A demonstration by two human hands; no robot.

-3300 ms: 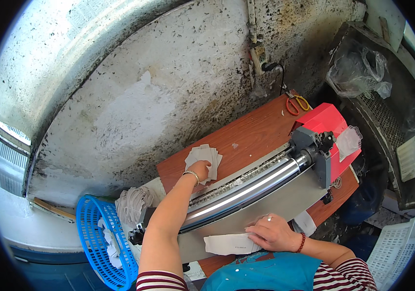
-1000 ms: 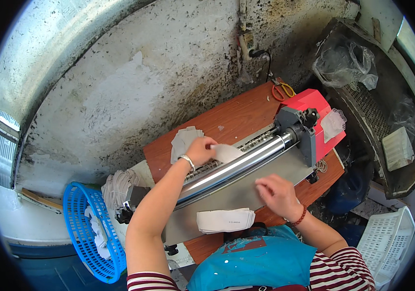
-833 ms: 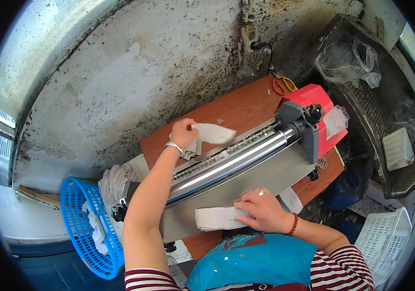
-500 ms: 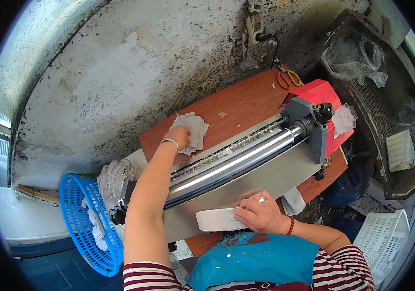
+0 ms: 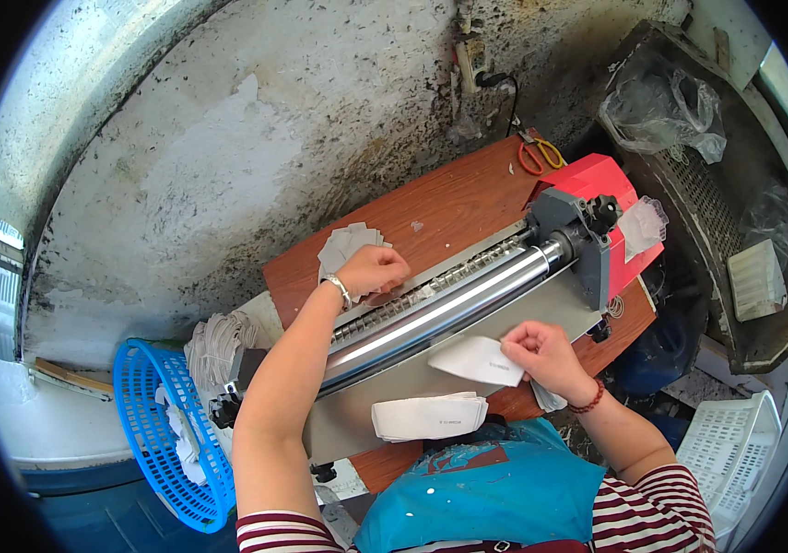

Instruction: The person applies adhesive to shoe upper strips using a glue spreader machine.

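My right hand [image 5: 546,355] pinches the end of a thin white printed piece [image 5: 475,360], paper or cloth, over the steel feed plate [image 5: 343,426] of a roller machine. A stack of like white pieces [image 5: 429,417] lies nearer me on that plate. My left hand [image 5: 374,274] hovers at the far side of the rollers, fingers curled together; whether anything is between them is hidden. Just behind it, a loose pile of white pieces [image 5: 348,243] rests on the wooden table [image 5: 431,203]. The shiny roller [image 5: 449,304] runs between my hands.
The machine's red housing [image 5: 588,184] stands at the right. Scissors [image 5: 541,155] lie at the table's far corner. At the left are a blue basket [image 5: 127,405] and a bundle of pale strips [image 5: 219,346]. A white crate [image 5: 726,452] sits at the lower right.
My right hand has left the stack and moved up and right with one white piece. My left hand has come off the far pile and moved right, toward the rollers.
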